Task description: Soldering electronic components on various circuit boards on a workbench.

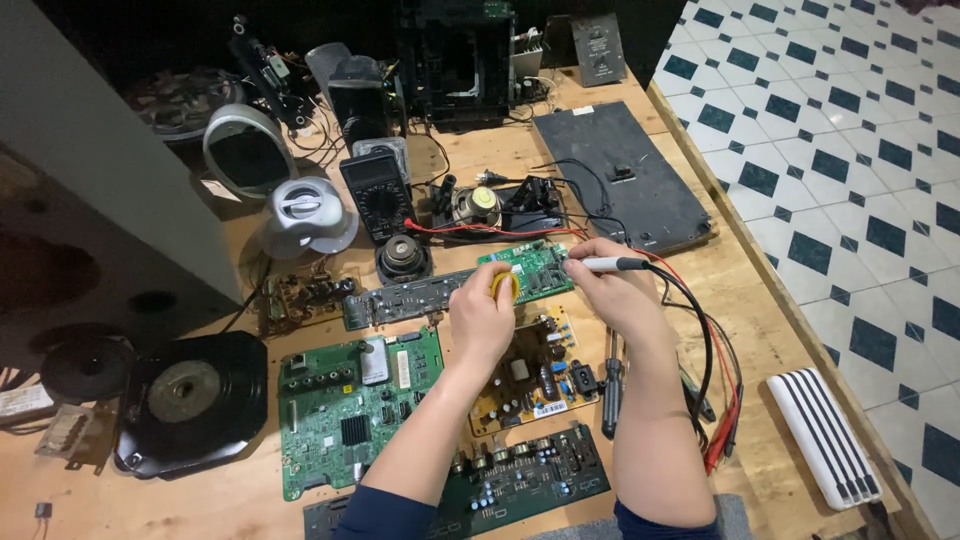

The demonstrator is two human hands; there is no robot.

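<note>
My left hand (483, 312) holds a small yellow spool (502, 286) just in front of a small green circuit board (535, 264). My right hand (608, 283) grips a soldering iron (601, 264) with a white handle, its tip pointing left onto that board. A black cord (700, 330) runs from the iron off to the right. Under my forearms lie a yellow-brown power board (535, 385) and a dark board (520, 480) with knobs.
A large green circuit board (355, 405) lies at the left, a long grey strip board (405, 298) above it. A black multimeter (375, 195), speakers (403, 258), a black panel (620, 175), a screwdriver (612, 385), red and black leads (722, 420) and a white power bank (825, 435) crowd the wooden table (760, 330).
</note>
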